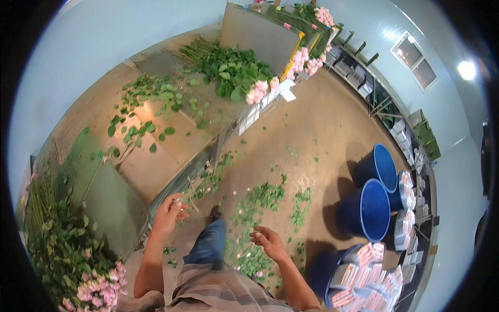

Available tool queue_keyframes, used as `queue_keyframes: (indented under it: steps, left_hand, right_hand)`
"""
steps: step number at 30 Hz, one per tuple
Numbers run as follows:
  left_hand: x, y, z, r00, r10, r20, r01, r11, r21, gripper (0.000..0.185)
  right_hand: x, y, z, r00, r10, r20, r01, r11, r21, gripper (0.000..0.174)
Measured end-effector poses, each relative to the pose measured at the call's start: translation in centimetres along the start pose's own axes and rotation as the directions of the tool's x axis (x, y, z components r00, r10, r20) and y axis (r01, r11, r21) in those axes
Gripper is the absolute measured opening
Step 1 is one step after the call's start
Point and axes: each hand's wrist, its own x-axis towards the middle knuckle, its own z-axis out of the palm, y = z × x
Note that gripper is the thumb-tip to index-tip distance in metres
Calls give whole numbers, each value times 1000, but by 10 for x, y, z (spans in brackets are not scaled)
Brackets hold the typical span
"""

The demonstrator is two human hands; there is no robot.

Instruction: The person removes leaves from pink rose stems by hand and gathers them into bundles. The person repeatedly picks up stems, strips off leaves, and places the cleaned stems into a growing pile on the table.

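Note:
My left hand [170, 213] is raised beside the table's front edge, its fingers loosely curled and apart. A small white spot shows at its fingers, too small to name. My right hand [269, 243] hangs over the floor with bent fingers apart and nothing clearly in it. Loose green leaves [253, 263] and a few petals lie on the floor below. To the left, a bunch of pink roses [102, 286] with long leafy stems lies near a green panel [117, 210]. More cut pink roses [257, 92] rest at the table's far end.
Scattered leaves [150, 93] cover part of the brown worktable [152, 167]. An upright grey panel [259, 37] stands at its far end. Blue buckets [349, 218] stand on the right, one holding several wrapped flower bunches [362, 273]. A long rack [366, 103] lines the wall.

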Motion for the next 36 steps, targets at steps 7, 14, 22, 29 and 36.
queue_keyframes:
  steps: [7, 14, 22, 29, 36]
  left_hand:
    - [154, 50, 42, 995, -95, -18, 94, 995, -41, 55]
    - [288, 106, 65, 988, -69, -142, 60, 996, -65, 73]
    - [456, 132, 116, 914, -225, -339, 184, 971, -149, 89]
    - [540, 180, 186, 826, -281, -489, 178, 953, -246, 81]
    - [576, 184, 207, 743, -408, -530, 211, 895, -394, 78]
  right_hand:
    - [148, -139, -53, 977, -210, 29, 212, 967, -142, 47]
    - [290, -279, -91, 873, -484, 66, 488, 857, -166, 49]
    - [512, -409, -106, 810, -487, 327, 575, 554, -602, 76]
    - [653, -386, -77, 912, -94, 400, 391, 494, -777, 94]
    - [666, -380, -64, 919, 99, 382, 235, 640, -732, 89]
